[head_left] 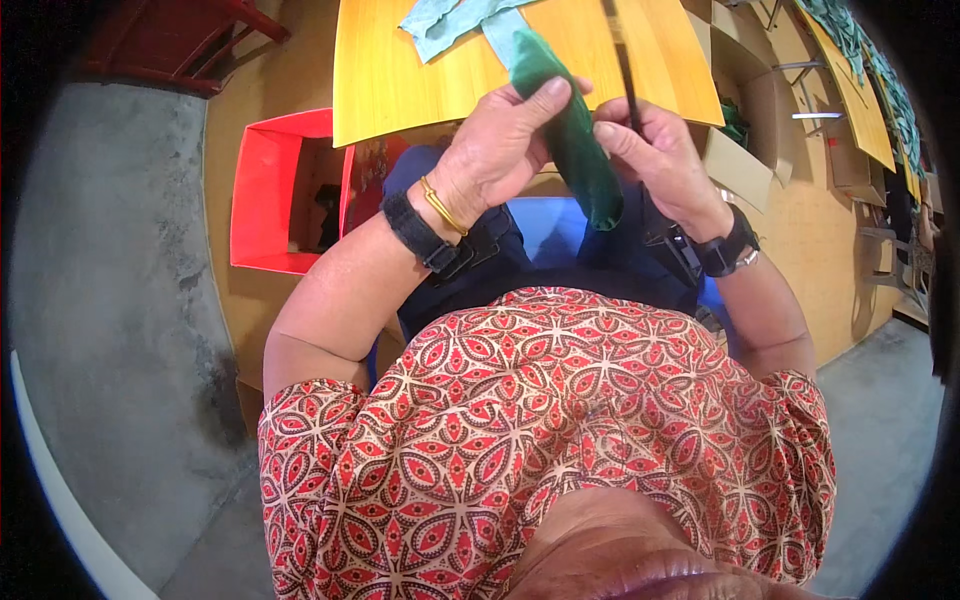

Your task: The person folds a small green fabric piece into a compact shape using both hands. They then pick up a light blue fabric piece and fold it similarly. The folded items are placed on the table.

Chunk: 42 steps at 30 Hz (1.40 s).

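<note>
My left hand [510, 135] is closed around a long, dark green fabric tube [570, 130], its thumb pressed on top. The tube slants down to the right, with a rounded lower end above my lap. Beside it, my right hand [660, 155] pinches a thin dark rod [627, 75] that points up over the table; its exact kind does not show. The two hands are close together but apart, near the table's front edge. Light teal cloth pieces [450, 28] lie on the yellow wood-grain table [420, 90], just beyond the tube's upper end.
A bright red open box [265, 195] with something dark inside stands left of the table. At the right is an open cardboard box [745, 165] with green material in it. Farther right, another table [850, 85] bears teal cloth. A dark red piece of furniture [165, 40] stands far left.
</note>
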Available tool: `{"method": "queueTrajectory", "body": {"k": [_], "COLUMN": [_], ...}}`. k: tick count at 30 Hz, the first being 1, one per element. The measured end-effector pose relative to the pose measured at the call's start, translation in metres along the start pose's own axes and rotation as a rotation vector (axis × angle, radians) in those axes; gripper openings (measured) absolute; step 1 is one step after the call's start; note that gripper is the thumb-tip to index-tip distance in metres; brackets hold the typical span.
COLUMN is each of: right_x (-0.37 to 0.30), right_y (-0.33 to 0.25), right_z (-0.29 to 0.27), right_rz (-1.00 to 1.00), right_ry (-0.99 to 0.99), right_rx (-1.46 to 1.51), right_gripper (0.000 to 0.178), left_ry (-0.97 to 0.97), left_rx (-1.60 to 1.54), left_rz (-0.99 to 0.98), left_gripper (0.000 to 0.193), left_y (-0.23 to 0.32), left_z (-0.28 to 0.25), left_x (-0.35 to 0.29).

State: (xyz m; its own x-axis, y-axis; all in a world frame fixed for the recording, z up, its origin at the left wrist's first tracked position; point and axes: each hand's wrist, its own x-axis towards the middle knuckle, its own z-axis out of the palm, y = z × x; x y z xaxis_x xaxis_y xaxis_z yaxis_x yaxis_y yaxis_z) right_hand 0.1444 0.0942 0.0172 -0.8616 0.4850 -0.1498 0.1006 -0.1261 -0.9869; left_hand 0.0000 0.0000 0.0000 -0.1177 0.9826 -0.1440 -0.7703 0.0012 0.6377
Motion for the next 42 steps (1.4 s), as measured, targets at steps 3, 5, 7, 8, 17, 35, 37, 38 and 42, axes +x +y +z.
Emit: {"method": "queueTrajectory", "body": {"k": [3,5,7,8,17,35,37,38,42], "right_x": [-0.004,-0.009,-0.008,-0.007,-0.010,-0.005,-0.004,-0.005,0.003], "right_y": [0.000,0.002,-0.002,-0.002,-0.003,0.004,0.008,0.008,-0.002], "right_z": [0.005,0.001,-0.002,-0.005,-0.006,-0.005,-0.006,-0.007,-0.012], "right_rz": [-0.010,0.009,0.018,0.017,0.043,-0.354,-0.350,-0.343,-0.305], "right_ry": [-0.087,-0.097,-0.094,-0.119,-0.120,0.122,0.123,0.127,0.123], "right_rx": [0.095,0.141,0.188,0.238,0.346,-0.591,-0.619,-0.625,-0.660], "right_gripper": [0.014,0.012,0.008,0.008,0.008,0.026,0.026,0.026,0.027], "left_ry": [0.030,0.053,0.112,0.128,0.075,0.224,0.214,0.209,0.209], "left_rx": [0.109,0.176,0.161,0.169,0.160,0.003,-0.003,-0.007,0.052], "left_rz": [-0.004,-0.009,0.041,0.091,0.122,0.305,0.314,0.318,0.354], "left_gripper": [0.025,0.025,0.022,0.021,0.023,0.015,0.015,0.015,0.015], "left_y": [-0.007,-0.007,-0.003,-0.002,0.000,0.023,0.021,0.020,0.030], "left_z": [0.005,0.008,0.008,0.005,0.000,-0.024,-0.022,-0.021,-0.013], "left_x": [-0.004,-0.005,-0.003,-0.001,0.002,0.017,0.015,0.014,0.022]}}
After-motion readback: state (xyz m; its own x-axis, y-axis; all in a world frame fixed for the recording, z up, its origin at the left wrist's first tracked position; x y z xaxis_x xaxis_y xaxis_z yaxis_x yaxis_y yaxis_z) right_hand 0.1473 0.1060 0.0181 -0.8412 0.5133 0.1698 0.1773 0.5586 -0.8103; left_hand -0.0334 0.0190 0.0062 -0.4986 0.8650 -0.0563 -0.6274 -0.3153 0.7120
